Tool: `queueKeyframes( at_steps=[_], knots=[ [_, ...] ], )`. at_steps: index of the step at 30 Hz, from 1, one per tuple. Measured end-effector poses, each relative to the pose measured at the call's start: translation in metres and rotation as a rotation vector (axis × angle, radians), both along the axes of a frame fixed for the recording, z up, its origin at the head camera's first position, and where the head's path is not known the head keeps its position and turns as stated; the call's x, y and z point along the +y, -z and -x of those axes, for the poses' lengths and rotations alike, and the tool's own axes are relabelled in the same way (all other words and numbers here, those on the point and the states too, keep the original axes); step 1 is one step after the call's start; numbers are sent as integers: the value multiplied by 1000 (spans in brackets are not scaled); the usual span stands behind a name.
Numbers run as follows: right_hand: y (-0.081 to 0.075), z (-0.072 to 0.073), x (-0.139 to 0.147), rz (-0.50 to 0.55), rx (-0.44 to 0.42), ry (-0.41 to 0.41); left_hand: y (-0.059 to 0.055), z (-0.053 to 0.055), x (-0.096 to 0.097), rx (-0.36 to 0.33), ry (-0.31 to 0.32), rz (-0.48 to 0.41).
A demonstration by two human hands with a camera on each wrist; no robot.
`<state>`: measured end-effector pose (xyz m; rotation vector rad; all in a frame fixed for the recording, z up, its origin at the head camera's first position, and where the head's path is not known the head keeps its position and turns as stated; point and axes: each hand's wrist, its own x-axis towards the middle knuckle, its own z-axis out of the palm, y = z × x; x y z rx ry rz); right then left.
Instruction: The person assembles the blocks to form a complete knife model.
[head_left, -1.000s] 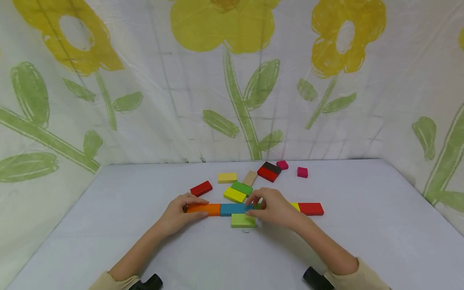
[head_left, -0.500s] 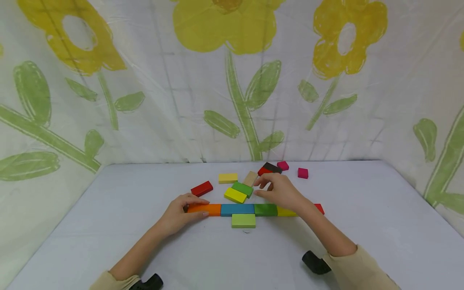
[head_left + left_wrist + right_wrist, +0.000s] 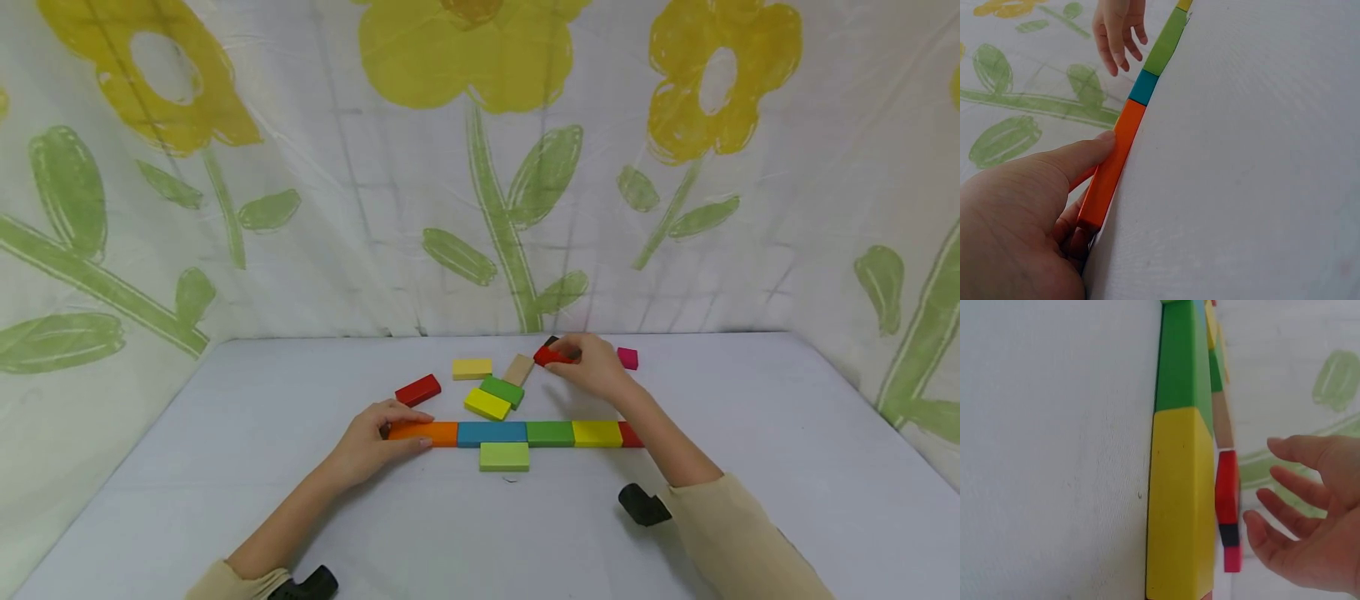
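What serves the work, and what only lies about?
Work: block row at left hand; red block at right hand; probably lime block.

Seemingly idle: dark red block, pale yellow block, bright yellow block, loose green block, tan block, black block, pink block.

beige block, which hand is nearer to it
Right. The right hand is just right of the beige block; the left hand, farther off to its left, grips the orange block.

Left grip (image 3: 375,437) holds the orange block (image 3: 442,433); right grip (image 3: 590,363) meets, perhaps touching, a red block (image 3: 546,357).
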<state>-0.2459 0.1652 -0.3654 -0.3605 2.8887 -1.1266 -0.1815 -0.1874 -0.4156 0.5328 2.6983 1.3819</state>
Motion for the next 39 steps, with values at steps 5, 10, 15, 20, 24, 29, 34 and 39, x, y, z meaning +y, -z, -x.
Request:
queueKeyframes(
  at_steps=[5,10,15,20,24,29,34,39],
  knots=[
    [3,8,3,-1,-43,23,-1,0,1,4,4,-2],
    [5,12,4,-8,-62,33,0,1,0,8,9,-5],
    [12,17,1,-26,-66,49,0,2,0,6,11,-7],
    [18,19,-6,-50,-30,85,0,2,0,6,9,-1],
    [19,18,-9,-63,-11,114,0,1,0,9,12,-1],
    [19,15,-11,-55,-18,132,1,1,0,3,14,-4],
    [19,15,-10,-38,-23,131,1,1,0,-1,12,-8],
    [16,12,-7,-14,-24,126,2,1,-1,4,9,-4]
  ],
)
